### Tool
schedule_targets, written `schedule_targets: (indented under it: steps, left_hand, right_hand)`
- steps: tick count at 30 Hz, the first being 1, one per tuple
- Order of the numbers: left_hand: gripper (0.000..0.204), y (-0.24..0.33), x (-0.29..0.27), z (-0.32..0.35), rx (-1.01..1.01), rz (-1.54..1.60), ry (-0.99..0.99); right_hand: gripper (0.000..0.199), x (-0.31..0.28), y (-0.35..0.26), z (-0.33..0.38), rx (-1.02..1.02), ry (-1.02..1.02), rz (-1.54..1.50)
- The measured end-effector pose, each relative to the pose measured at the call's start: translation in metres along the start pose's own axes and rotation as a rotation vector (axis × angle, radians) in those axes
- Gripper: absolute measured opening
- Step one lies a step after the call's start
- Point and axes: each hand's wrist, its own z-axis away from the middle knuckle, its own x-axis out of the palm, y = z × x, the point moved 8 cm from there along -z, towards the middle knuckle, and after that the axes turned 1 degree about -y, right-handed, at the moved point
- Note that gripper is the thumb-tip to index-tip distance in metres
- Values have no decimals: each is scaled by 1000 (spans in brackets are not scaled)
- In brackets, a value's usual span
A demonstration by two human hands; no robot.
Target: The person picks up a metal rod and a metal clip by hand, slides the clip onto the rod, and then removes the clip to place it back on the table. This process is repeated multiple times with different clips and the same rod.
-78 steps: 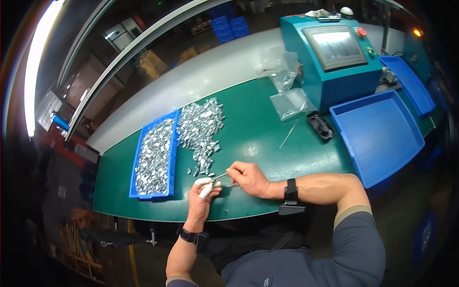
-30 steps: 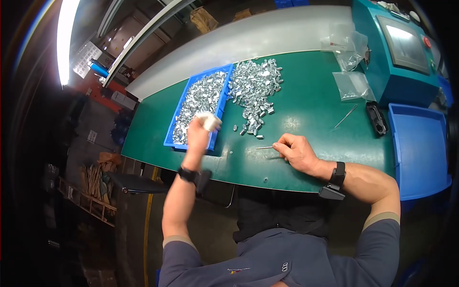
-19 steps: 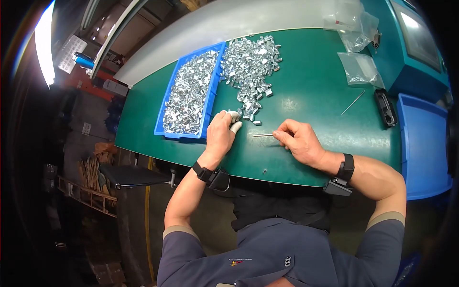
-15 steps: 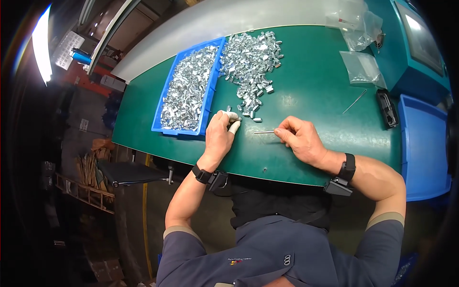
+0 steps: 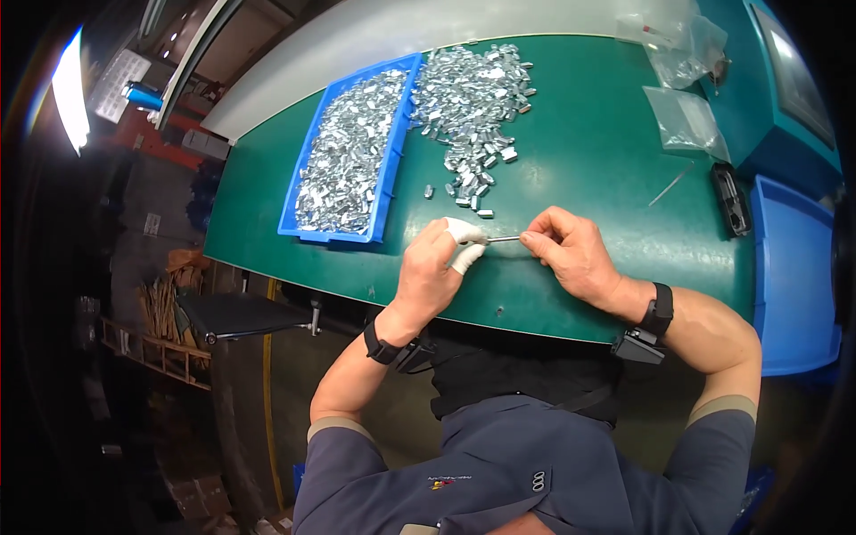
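My left hand (image 5: 430,267), with white covers on the thumb and index finger, pinches a small metal piece (image 5: 481,240) that its fingertips mostly hide. In my right hand (image 5: 575,254), closed between thumb and fingers, is a thin metal rod (image 5: 506,238). The rod points left, and its far end meets the piece at my left fingertips. Just beyond the hands, a pile of small shiny metal pieces (image 5: 473,98) lies loose on the green table (image 5: 588,134). To its left stands a blue tray (image 5: 389,183) filled with similar pieces.
A second thin rod (image 5: 670,184) lies at the right, beside a black holder (image 5: 731,201). Clear plastic bags (image 5: 685,123) rest near a teal machine (image 5: 776,98). Another blue tray (image 5: 798,276) sits at the right edge. A single metal piece (image 5: 429,191) lies apart from the pile.
My left hand has moved right, away from the blue tray and the loose pieces, and its fingertips now meet the rod's end. My right hand still holds the rod, nearly in place.
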Motion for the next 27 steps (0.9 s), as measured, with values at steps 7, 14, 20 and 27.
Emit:
schedule_targets:
  steps: [7, 14, 20, 27]
  left_hand:
    - [22, 20, 19, -4, 164, 39, -4]
    - [20, 8, 10, -5, 125, -2, -38]
    - [18, -97, -86, -43, -52, -341, 252]
    - [23, -100, -17, -36, -119, -571, -116]
  right_hand:
    - [23, 1, 3, 12, 72, -54, 58]
    - [30, 2, 0, 9, 37, -21, 90]
    - [28, 3, -3, 6, 65, -32, 15]
    - [24, -1, 4, 6, 53, -21, -26]
